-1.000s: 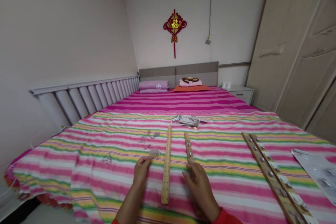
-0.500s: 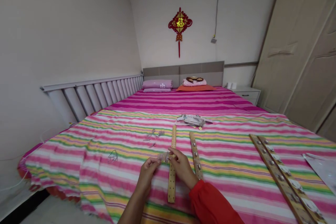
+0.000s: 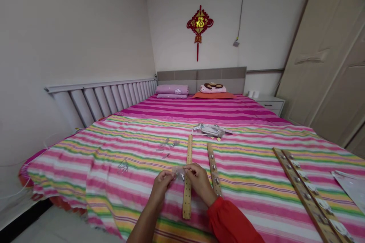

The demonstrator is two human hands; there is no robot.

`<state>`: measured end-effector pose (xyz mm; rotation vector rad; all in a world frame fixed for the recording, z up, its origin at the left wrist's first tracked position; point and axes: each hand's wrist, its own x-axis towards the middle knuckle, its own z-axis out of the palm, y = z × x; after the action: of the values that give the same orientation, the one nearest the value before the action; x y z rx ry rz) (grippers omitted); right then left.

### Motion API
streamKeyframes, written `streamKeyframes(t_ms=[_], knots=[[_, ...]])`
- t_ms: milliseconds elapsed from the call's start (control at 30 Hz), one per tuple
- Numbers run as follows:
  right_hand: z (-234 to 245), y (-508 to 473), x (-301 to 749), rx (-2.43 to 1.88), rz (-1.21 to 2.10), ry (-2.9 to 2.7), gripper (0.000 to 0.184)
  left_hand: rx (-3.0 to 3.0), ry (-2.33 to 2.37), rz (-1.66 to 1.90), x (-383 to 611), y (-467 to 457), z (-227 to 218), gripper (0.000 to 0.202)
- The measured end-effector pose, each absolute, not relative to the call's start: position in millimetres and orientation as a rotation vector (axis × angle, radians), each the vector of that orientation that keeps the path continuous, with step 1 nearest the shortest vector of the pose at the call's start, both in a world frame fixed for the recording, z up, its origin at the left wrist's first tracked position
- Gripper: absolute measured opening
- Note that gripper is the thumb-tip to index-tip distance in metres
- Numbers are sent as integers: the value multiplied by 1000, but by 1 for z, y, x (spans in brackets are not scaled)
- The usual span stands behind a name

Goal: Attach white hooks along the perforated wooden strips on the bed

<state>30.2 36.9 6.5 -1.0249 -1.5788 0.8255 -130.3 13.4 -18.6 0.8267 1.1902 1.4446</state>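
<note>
Between my two hands is a small clear plastic bag (image 3: 178,173) with something metallic inside, too small to make out. My left hand (image 3: 163,182) pinches its left side, fingers closed. The fingers of my right hand (image 3: 196,177) are closed on its right side. Under the bag and my right fingers lies a narrow wooden strip (image 3: 187,201) with a row of small holes. Just right of it, a second wooden strip (image 3: 213,167) carries several metal fittings; my right wrist hides part of its near end.
Several small clear bags (image 3: 168,145) lie left of the strip, with a thin wire tangle (image 3: 123,166) further left. A plastic-wrapped bundle (image 3: 212,130) is beyond. Two longer strips with metal hooks (image 3: 305,193) and a clear bag (image 3: 349,186) lie at right on the striped bedsheet (image 3: 251,190).
The small bag between my hands has been turned, so it shows flatter and wider. My right fingers have shifted slightly down. The view has moved a little.
</note>
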Motion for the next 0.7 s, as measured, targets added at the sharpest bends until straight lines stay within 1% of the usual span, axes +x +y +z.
streamKeyframes(t_ms=[200, 400, 567, 700], knots=[[5, 37, 36, -1116, 870, -1476, 23, 856, 1265, 1494, -138, 18, -18, 31], [9, 35, 41, -1054, 1033, -1319, 30, 1153, 1484, 1573, -147, 29, -14, 29], [15, 30, 51, -1065, 1121, -1264, 25, 1419, 1638, 1558, -149, 39, -19, 26], [17, 26, 62, -1127, 1145, -1222, 21, 1388, 1670, 1527, -149, 50, -23, 24]])
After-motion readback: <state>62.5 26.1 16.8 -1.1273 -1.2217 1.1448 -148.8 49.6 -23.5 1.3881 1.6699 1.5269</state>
